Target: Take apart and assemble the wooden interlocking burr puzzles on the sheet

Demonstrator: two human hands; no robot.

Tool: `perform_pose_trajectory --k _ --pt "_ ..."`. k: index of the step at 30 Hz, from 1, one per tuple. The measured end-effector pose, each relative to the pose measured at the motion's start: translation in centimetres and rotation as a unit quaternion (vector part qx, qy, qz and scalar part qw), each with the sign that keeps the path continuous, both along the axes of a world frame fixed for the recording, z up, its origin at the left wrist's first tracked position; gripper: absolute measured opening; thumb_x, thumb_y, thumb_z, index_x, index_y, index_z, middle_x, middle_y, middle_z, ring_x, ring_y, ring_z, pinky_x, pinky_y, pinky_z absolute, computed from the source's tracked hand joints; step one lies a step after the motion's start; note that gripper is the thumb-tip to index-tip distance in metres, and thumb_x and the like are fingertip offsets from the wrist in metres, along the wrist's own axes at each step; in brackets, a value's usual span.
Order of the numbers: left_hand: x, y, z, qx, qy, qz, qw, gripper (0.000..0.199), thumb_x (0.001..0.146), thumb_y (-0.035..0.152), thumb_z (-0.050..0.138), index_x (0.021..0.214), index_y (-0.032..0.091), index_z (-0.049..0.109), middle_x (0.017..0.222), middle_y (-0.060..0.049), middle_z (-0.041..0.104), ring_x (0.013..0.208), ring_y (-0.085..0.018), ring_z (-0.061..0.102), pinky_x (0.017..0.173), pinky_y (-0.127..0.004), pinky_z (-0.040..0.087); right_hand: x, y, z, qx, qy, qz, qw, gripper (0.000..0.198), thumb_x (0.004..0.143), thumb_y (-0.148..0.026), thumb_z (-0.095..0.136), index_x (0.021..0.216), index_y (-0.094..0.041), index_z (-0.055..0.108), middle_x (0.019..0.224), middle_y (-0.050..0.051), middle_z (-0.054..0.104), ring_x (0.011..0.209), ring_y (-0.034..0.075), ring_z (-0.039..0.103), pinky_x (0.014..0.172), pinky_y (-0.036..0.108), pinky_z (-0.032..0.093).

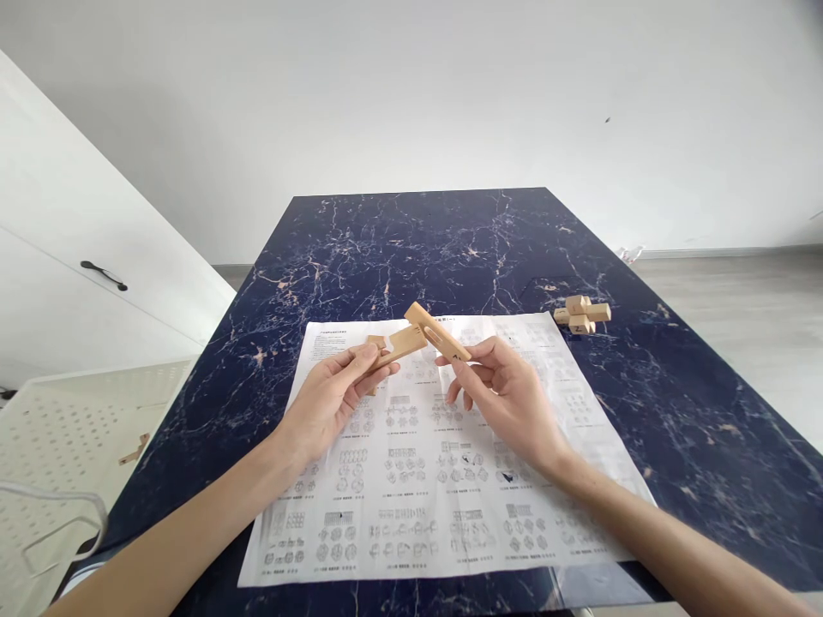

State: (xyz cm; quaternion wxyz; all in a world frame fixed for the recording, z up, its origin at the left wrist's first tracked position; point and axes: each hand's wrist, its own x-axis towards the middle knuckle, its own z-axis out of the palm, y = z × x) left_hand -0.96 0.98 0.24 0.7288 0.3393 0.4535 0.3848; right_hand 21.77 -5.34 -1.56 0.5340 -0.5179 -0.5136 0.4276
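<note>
My left hand point(344, 386) pinches a flat wooden puzzle piece point(406, 341) with a notch in it, and another bit of wood shows behind my fingers. Between the thumb and fingers of my right hand point(498, 386) is a slotted wooden puzzle piece point(432, 330), a flat bar with a long slot and a dark mark near its lower end. The tip of the left piece meets or overlaps the slotted bar; whether they interlock I cannot tell. Both hands are above a printed instruction sheet point(405, 506) covered in small line diagrams.
An assembled wooden puzzle point(582, 314) with numbers on it rests on the dark marbled table point(411, 248), right of the sheet. At left stand a white perforated basket point(70, 428) with a wooden piece point(135, 450) in it and a white cabinet point(83, 214).
</note>
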Motion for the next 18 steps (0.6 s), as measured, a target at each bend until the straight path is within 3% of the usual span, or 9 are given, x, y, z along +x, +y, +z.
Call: perform_pose_trajectory --k 4,10,14,18 --pt "0.1 -0.4 0.0 0.005 -0.002 -0.003 1.000 0.015 0.104 0.026 0.074 0.105 0.017 0.087 0.112 -0.005 0.083 0.095 -0.010 0.078 0.093 -0.016 0.062 -0.2 -0.3 -0.1 0.021 -0.056 -0.021 0.998 0.019 0.101 -0.038 0.067 0.095 -0.024 0.055 0.110 0.010 0.084 0.065 0.018 0.077 0.049 0.030 0.052" --pt "0.2 -0.7 -0.2 0.004 0.000 -0.001 1.000 0.016 0.103 0.028 0.076 0.108 0.017 0.086 0.116 -0.006 0.083 0.103 -0.014 0.080 0.103 -0.021 0.062 -0.5 -0.8 -0.8 0.093 -0.184 -0.041 0.978 0.009 0.103 -0.030 0.065 0.108 -0.024 0.063 0.074 0.001 0.080 0.067 0.021 0.080 0.041 0.025 0.046" --pt "0.3 -0.9 -0.3 0.003 0.000 -0.004 1.000 0.015 0.101 0.027 0.077 0.104 0.016 0.086 0.115 -0.006 0.083 0.105 -0.015 0.080 0.107 -0.023 0.060 -0.3 -0.8 -1.2 0.188 -0.269 -0.053 0.943 0.008 0.104 -0.023 0.062 0.112 -0.023 0.064 0.090 0.004 0.085 0.068 0.019 0.080 0.051 0.028 0.059" --pt "0.4 -1.1 -0.2 0.006 0.006 -0.010 1.000 0.016 0.102 0.028 0.076 0.105 0.016 0.085 0.117 -0.006 0.082 0.107 -0.015 0.079 0.108 -0.022 0.059 0.0 -0.6 -1.2 0.251 -0.339 -0.060 0.905 0.011 0.104 -0.017 0.060 0.106 -0.024 0.068 0.109 0.007 0.086 0.065 0.018 0.079 0.055 0.033 0.062"
